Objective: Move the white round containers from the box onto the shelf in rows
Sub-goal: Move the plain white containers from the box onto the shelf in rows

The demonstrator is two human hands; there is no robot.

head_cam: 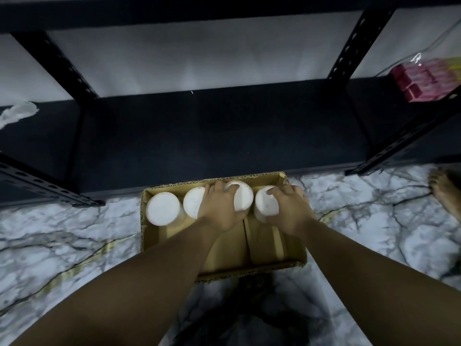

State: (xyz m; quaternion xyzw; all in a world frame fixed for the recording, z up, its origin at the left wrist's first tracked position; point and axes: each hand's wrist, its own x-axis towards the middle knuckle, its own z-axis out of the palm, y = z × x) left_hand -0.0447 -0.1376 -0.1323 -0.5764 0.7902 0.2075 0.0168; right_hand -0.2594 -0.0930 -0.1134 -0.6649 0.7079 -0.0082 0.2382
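Dark shelf board [212, 126] beyond fingers bare; four white round plastic containers [163, 208] remain in brown cardboard box [272, 248]. Left hand [219, 208], right hand [289, 211] each grasp one lid.

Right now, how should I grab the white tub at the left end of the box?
Come from above and wrap your fingers round the rim of the left tub. It stands upright, flat lid up, and the box wall and neighbouring tub crowd its sides.
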